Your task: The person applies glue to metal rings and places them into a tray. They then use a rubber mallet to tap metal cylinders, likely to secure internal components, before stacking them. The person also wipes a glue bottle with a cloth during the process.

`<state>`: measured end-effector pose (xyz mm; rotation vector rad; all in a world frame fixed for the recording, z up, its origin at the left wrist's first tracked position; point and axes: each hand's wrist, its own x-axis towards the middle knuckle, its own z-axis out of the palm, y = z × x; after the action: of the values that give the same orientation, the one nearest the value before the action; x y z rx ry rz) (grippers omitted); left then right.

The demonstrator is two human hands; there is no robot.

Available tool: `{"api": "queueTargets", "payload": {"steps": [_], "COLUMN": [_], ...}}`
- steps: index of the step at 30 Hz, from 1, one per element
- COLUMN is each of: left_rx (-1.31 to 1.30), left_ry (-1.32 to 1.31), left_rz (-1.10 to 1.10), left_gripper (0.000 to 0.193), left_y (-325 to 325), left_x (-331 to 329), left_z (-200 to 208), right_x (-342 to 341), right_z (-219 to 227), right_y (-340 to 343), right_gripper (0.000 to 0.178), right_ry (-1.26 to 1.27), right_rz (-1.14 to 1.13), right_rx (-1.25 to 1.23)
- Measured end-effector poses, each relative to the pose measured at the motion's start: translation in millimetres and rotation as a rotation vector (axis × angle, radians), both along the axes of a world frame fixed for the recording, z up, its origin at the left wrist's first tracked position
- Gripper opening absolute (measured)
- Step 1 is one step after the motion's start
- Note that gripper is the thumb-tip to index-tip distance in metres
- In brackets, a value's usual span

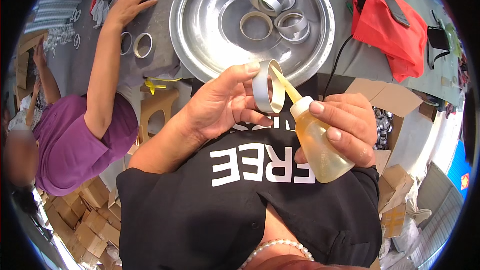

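Observation:
Between the thumb and fingers of my left hand is a pale, wide ring, held upright on edge. My right hand grips a squeeze bottle of translucent plastic with yellowish liquid inside. Its long, narrow nozzle points up and left, the tip at the ring's inner side; whether it touches I cannot tell. Just beyond my hands stands a wide, shiny metal basin. Several similar rings lie in its right half, some leaning on one another.
A red cloth bag with a dark object on it lies right of the basin. Left, a person in purple reaches over the grey table, where more rings lie. Cardboard boxes fill the lower left; an open carton stands right.

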<state>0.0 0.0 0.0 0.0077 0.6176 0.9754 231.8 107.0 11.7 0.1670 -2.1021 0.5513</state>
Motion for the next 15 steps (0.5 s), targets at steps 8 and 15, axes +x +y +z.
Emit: {"api": "queueTargets", "payload": {"steps": [8,15], "left_rx": [0.381,0.958], "left_ry": [0.575,1.116], "left_rz": [0.104,0.246], "left_gripper": [0.071,0.062], "left_y": [-1,5], "left_x": [9,9], "left_z": [10,16], "right_x": [2,29], "right_z": [4,14], "right_y": [-11,-4], "right_gripper": [0.069,0.074], "right_ry": [0.003,-0.151], "right_rz": [-0.002,0.082], "right_rx": [-0.154,-0.522]}}
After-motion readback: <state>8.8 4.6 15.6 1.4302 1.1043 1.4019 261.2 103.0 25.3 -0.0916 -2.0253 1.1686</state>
